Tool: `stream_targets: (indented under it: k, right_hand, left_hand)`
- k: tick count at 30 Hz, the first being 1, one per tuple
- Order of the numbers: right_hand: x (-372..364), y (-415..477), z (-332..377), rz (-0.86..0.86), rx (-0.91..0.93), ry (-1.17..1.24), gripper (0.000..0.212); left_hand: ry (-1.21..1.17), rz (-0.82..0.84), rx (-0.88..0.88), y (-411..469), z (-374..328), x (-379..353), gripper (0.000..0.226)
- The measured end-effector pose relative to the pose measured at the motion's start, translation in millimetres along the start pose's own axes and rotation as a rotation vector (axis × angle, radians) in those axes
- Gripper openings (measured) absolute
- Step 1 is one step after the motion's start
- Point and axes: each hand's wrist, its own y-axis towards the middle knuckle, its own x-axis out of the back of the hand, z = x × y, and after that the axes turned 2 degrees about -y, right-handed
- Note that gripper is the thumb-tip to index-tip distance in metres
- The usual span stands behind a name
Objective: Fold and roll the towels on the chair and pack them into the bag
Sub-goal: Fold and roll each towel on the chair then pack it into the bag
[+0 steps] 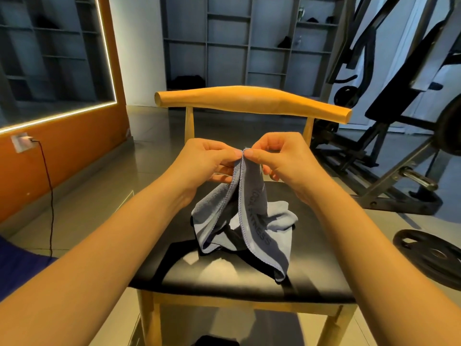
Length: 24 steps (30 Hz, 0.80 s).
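While pinched at top by L hand (208,162) & R hand (280,161), towel (253,216) below, on chair (314,260).

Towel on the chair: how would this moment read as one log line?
left hand: pinches towel edge | right hand: pinches same edge | towel: top lifted, rest on chair seat | fold: not yet done

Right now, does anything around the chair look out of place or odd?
Nothing stands out. The left hand and right hand pinch the top of the grey-blue towel; its lower part lies crumpled on the chair seat.
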Motion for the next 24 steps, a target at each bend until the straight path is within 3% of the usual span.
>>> stream_targets:
  k: [5, 13, 19, 24]
  right_hand:
    - [-2.2, 0.0, -0.3, -0.004, 0.01, 0.01, 0.013]
    - [-1.3, 0.1, -0.9, 0.139, 0.016, 0.032, 0.012]
    - [-6.4, 2.5, -4.1, 0.034, 0.06, 0.028, 0.01]
    - [-7.9, 1.9, -4.3, 0.046, 0.1, -0.088, 0.012]
  left_hand:
    - [0.006, 0.021, -0.001, -0.4, 0.2, -2.1, 0.016]
    - [-0.018, 0.019, 0.027, -1.9, -1.5, -2.5, 0.015]
    - [-0.024, 0.051, 0.031, -1.4, -3.0, -2.6, 0.014]
    - [0.014, 0.051, 0.005, -0.3, -1.2, -3.3, 0.015]
